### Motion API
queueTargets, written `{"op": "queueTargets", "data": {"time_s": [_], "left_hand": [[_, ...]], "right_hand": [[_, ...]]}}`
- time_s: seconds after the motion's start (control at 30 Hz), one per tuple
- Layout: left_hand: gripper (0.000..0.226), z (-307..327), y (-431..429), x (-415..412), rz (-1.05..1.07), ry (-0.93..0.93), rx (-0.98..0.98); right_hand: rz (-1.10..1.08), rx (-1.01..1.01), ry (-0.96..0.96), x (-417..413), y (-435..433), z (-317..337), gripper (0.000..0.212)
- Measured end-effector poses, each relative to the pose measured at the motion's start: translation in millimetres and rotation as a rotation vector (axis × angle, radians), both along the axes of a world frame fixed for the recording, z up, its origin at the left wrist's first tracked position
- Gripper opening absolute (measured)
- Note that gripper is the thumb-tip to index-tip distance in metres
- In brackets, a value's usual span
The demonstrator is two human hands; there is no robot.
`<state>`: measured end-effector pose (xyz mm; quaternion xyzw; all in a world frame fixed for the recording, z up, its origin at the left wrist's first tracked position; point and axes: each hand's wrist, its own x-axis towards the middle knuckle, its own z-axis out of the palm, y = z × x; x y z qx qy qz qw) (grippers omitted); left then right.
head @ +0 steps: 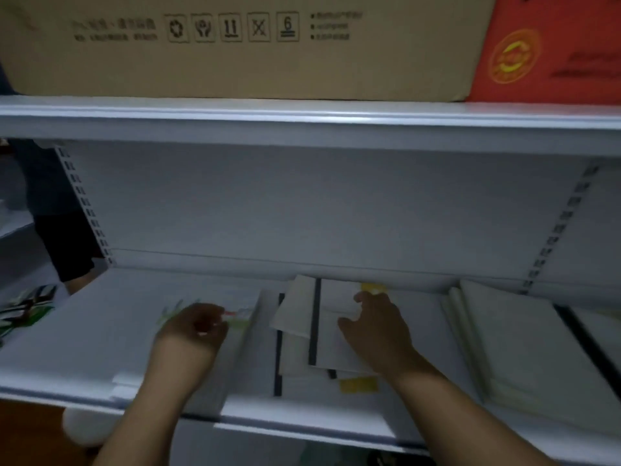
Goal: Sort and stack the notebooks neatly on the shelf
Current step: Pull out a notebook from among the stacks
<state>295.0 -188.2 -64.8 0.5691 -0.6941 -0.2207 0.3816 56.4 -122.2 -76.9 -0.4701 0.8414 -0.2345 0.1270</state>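
Observation:
On the white shelf (100,348) lies a loose pile of white notebooks with black spines (299,317), skewed at different angles, with yellow labels showing at its front and back. My right hand (378,331) rests palm down on top of this pile, fingers spread. To the left lies a white notebook with green and red print (242,319). My left hand (196,326) hovers over it with fingers curled; blur hides whether it holds anything. A neater stack of pale notebooks (524,348) sits at the right.
An upper shelf (302,119) runs close overhead, carrying a brown cardboard box (235,45) and a red box (551,52). Slotted uprights flank the back panel. Green and black printed items (30,307) lie at the far left, beyond the shelf's end.

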Motion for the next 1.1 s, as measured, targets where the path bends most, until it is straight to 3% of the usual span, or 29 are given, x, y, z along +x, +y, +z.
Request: {"op": "queueTargets", "data": {"time_s": [0.07,0.13,0.33,0.43,0.53,0.67,0.77,1.0,1.1], "left_hand": [[0.013,-1.0,3.1,-43.0,-0.202,-0.024,0.086],[0.015,-8.7,4.1,-81.4,-0.312,-0.122,0.137],[0.040,-33.0,9.3,-148.0,-0.373,-0.325,0.179],[0.038,-30.4,12.8,-157.3,-0.379,-0.138,0.275],[0.019,-21.8,15.4,-158.1,-0.357,0.118,0.392],[0.025,-9.9,37.0,-173.4,-0.350,0.428,0.541],[0.027,8.2,58.7,-209.0,-0.397,0.519,0.566],[0.025,10.6,127.2,-327.0,-0.639,0.259,0.467],[0.028,1.3,157.0,-380.4,-0.761,0.026,0.256]], "right_hand": [[-0.078,0.113,0.052,-13.9,11.9,-9.1,0.052],[-0.126,0.160,-0.012,-20.3,22.1,-16.4,0.056],[-0.208,0.076,-0.249,-52.4,35.3,-21.6,0.073],[-0.184,-0.033,-0.229,-56.6,40.7,-20.2,0.052],[-0.138,-0.156,-0.232,-57.3,51.9,-10.6,0.032],[-0.127,-0.324,-0.305,-81.2,77.0,16.2,0.029],[-0.171,-0.379,-0.398,-115.2,106.1,30.8,0.034],[-0.357,-0.368,-0.384,-213.4,209.2,20.2,0.030],[-0.526,-0.308,-0.301,-255.4,250.9,4.9,0.041]]}}
